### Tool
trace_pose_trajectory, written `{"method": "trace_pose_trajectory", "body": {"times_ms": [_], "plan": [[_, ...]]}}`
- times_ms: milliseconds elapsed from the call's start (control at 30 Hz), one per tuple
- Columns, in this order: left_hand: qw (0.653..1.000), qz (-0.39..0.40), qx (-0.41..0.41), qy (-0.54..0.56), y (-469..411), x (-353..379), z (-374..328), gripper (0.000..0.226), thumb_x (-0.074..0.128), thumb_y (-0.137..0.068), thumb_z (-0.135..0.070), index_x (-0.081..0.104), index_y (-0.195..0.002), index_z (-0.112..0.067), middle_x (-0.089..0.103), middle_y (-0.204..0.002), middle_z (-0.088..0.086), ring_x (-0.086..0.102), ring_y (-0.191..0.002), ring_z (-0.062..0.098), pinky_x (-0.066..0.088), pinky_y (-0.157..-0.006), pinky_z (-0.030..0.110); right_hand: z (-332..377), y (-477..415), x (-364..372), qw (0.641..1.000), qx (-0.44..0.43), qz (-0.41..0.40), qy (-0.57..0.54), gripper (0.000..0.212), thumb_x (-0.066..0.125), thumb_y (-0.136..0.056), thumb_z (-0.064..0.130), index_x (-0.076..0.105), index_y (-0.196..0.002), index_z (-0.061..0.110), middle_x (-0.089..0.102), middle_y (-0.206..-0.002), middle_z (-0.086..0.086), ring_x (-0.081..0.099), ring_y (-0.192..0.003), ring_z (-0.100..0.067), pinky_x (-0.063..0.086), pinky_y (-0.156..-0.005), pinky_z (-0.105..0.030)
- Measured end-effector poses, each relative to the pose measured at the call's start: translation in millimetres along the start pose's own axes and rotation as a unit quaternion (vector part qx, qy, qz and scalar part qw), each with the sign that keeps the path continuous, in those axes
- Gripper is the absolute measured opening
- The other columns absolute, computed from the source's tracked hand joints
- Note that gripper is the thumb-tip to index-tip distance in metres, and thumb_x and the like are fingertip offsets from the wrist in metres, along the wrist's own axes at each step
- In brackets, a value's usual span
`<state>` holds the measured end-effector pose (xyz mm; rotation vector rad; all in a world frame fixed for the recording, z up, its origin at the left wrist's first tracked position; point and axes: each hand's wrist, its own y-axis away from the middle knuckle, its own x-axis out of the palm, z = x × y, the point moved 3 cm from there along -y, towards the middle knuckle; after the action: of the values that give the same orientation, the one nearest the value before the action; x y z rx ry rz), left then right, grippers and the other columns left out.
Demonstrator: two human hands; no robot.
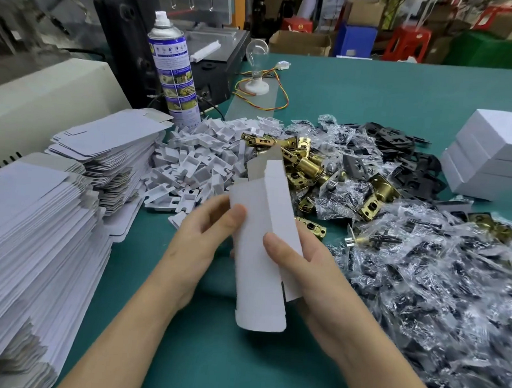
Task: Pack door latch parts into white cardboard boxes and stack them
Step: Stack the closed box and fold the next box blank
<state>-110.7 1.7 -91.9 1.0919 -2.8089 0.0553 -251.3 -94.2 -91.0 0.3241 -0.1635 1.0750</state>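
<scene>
Both hands hold one white cardboard box (259,252) upright above the green table (183,352), its end flaps unfolded at top and bottom. My left hand (197,241) grips its left side, thumb on the front face. My right hand (307,272) grips its right side, thumb across the front. Behind the box lies a heap of brass door latches (306,166). Clear bags of black screws (439,278) cover the right of the table. Finished white boxes (491,157) are stacked at the far right.
Piles of flat white box blanks (42,228) fill the left side. A heap of white plastic inserts (197,162) lies beside them, black strike plates (403,147) further right. A spray can (175,70), a black machine (138,42) and a light bulb (256,67) stand at the back.
</scene>
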Motion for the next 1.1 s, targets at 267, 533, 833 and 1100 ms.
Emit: {"method": "trace_pose_trajectory", "body": {"times_ms": [267, 533, 833, 1100], "plan": [[1.0, -0.012, -0.011, 0.002, 3.2, 2.2, -3.3, 0.022, 0.074, -0.088, -0.042, 0.082, -0.107, -0.033, 0.081, -0.111, 0.002, 0.078, -0.098, 0.014, 0.059, -0.078, 0.021, -1.8, -0.8, 0.2, 0.997, -0.032, -0.024, 0.063, 0.024, 0.064, -0.096, 0.045, 0.072, -0.118, 0.038, 0.077, -0.116, 0.006, 0.073, -0.107, -0.014, 0.06, -0.084, -0.029], [1.0, -0.019, 0.003, 0.003, 5.1, 4.8, -4.2, 0.021, 0.081, -0.082, -0.037, 0.083, -0.102, -0.03, 0.082, -0.101, 0.005, 0.08, -0.091, 0.018, 0.061, -0.074, 0.022, 1.7, -1.8, -3.8, 0.988, -0.087, -0.092, 0.083, 0.034, 0.058, -0.099, 0.048, 0.074, -0.099, 0.019, 0.08, -0.099, -0.005, 0.076, -0.094, -0.03, 0.059, -0.085, -0.054], [0.999, -0.022, 0.033, -0.023, 8.0, 8.9, -6.4, 0.014, 0.07, -0.095, -0.035, 0.081, -0.103, -0.034, 0.082, -0.103, 0.0, 0.078, -0.089, 0.011, 0.059, -0.071, 0.021, 0.0, -3.2, -10.0, 0.997, -0.025, -0.069, -0.012, 0.031, 0.059, -0.095, 0.05, 0.077, -0.105, 0.028, 0.08, -0.108, -0.004, 0.077, -0.097, -0.021, 0.064, -0.074, -0.032], [0.991, -0.015, 0.122, -0.051, 13.4, 9.0, -13.8, 0.042, 0.073, -0.092, -0.038, 0.065, -0.128, -0.059, 0.081, -0.108, -0.004, 0.078, -0.098, 0.013, 0.062, -0.073, 0.024, 13.2, -3.6, -15.5, 0.977, -0.159, -0.143, 0.023, 0.05, 0.071, -0.09, 0.046, 0.051, -0.136, 0.052, 0.075, -0.119, 0.009, 0.075, -0.104, -0.011, 0.061, -0.076, -0.024]]}}
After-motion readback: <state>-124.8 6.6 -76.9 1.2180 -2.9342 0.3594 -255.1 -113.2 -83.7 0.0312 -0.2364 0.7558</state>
